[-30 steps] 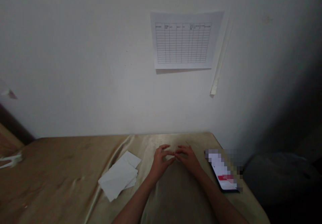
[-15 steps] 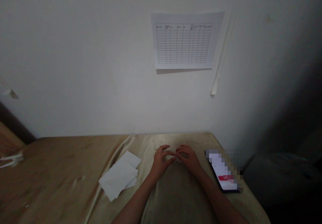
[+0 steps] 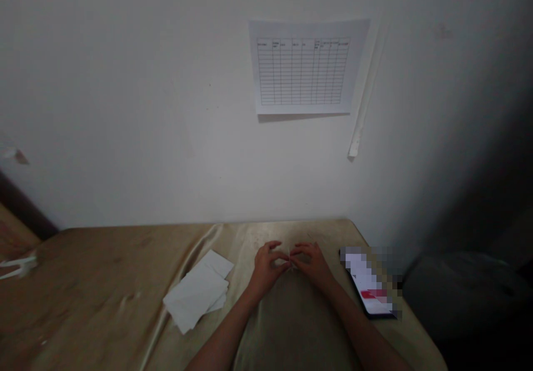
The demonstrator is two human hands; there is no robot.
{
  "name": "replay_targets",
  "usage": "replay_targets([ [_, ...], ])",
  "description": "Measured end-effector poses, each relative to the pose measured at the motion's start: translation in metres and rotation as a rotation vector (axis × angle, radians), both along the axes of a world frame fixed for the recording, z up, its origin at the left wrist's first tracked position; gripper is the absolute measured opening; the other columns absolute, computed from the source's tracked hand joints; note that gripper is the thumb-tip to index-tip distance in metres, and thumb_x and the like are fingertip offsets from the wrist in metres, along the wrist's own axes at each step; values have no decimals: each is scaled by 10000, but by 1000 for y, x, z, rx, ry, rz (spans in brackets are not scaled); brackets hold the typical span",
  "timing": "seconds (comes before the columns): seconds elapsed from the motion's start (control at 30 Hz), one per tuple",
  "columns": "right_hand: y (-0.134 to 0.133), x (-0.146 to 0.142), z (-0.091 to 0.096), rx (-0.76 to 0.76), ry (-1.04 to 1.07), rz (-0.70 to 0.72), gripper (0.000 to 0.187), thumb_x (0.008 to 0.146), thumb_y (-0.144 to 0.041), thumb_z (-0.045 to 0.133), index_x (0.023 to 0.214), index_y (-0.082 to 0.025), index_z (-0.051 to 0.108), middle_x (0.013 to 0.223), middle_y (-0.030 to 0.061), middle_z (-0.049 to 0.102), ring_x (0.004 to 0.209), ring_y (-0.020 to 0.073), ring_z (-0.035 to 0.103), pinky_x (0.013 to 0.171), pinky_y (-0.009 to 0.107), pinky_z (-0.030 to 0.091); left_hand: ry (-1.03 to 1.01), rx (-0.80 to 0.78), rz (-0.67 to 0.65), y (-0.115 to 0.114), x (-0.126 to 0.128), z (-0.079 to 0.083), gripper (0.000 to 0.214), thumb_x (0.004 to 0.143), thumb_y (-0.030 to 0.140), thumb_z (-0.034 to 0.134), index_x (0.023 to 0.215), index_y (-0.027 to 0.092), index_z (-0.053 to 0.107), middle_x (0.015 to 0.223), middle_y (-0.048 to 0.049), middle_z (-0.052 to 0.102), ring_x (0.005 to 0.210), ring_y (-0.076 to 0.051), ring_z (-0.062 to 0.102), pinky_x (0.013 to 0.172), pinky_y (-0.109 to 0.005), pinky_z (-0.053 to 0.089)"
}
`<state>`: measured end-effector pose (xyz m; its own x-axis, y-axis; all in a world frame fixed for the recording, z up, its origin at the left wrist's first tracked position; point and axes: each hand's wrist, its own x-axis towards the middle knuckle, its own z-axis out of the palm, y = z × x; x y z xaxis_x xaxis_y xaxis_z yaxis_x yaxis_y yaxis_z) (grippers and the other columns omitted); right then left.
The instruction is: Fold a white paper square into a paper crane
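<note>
Near the far edge of the cloth-covered table, my left hand (image 3: 267,265) and my right hand (image 3: 314,264) meet fingertip to fingertip. Pinched between them is a small piece of white paper (image 3: 288,254), seen almost edge-on and looking folded. Thumb and forefinger of each hand press on it, while the other fingers are curled loosely above. My fingers hide most of the paper, so its full shape cannot be made out. To the left of my left hand lies a loose stack of white paper sheets (image 3: 199,290).
A phone (image 3: 371,287) with a lit screen lies right of my right forearm, by the table's edge. The gold-brown tablecloth (image 3: 104,293) has raised folds. A printed table sheet (image 3: 303,71) hangs on the wall behind. A white object (image 3: 19,265) sits at far left.
My right fingertips have shifted slightly against the small paper, and a bit more of its lower edge shows beneath them. Stack and phone stay put.
</note>
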<state>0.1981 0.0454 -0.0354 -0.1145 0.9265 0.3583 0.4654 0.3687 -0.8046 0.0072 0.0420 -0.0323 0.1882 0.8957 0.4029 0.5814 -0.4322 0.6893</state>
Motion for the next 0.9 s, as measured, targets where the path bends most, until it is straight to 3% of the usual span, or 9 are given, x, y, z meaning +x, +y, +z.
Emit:
replay_targets([
  [0.17,-1,-1,2,36,6,-8,128,784,-332,668,861,-265,744,1069,65,713,1100,256,619,1170,588,104,9,24,3,1,0,-3,151,713,225,805,846,292,778,1261,-61,613,1170,-276,569,1027,-487,450],
  [0.4,-5,-3,8,169,-137,-16,47,773,-269,655,790,-254,697,979,30,720,1029,233,649,1185,583,7,0,50,4,1,2,-5,188,706,222,806,867,313,773,1247,-49,629,1179,-272,570,1039,-489,435],
  [0.67,-6,-5,6,229,-185,-61,36,775,-259,660,810,-254,665,935,13,707,1020,217,633,1178,583,54,-9,79,35,-2,6,0,91,762,233,751,840,278,766,1217,-59,643,1155,-257,582,1027,-474,435],
  [0.9,-8,-8,7,246,-164,-40,54,768,-269,665,822,-264,667,882,-3,700,1025,218,622,1183,570,53,24,112,72,-6,9,3,78,762,228,739,689,241,714,1159,-44,675,1126,-253,588,1050,-511,383],
])
